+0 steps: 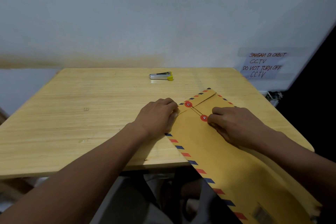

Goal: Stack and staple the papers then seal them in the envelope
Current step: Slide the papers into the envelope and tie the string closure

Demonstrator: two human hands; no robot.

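Note:
A brown envelope (214, 151) with red and blue edge stripes lies slanted across the table's right side, its lower end hanging over the front edge. Its flap is folded down. A thin string runs between two red button discs, one on the flap (188, 104) and one on the body (204, 118). My left hand (158, 114) presses flat on the envelope's left edge beside the flap. My right hand (234, 125) pinches at the lower disc, fingertips closed where the string ends. No loose papers are visible. The stapler (161, 76), silver with a yellow tip, lies at the table's far middle.
The wooden table (72, 114) stands against a pale wall. A handwritten paper notice (263, 64) is taped to the wall at the right. Dark space lies beyond the table's right edge, and my lap shows below the front edge.

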